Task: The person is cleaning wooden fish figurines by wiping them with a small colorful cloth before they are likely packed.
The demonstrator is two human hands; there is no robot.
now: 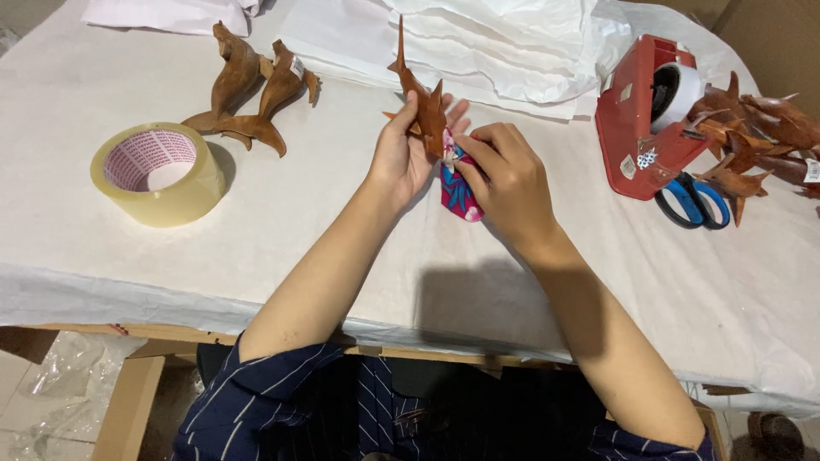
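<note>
Left hand gripping a wooden fish carving (tail up); right hand pinching a patterned cloth pouch against it; tape roll well to the left.

Sleeves: we wear a dark navy shirt with thin white stripes; the cloth stops near our elbows, well back from both hands.
Left sleeve: it ends in a loose, folded hem behind our left hand, the stripes running slantwise across it.
Right sleeve: only a small striped corner shows far behind our right hand, at the lower edge of the view.
Forearms: bare from the sleeve hems up to the wrists; we see no watch, band or glove.
Hands: bare, no rings that we can make out; the nails look short and plain.
</note>
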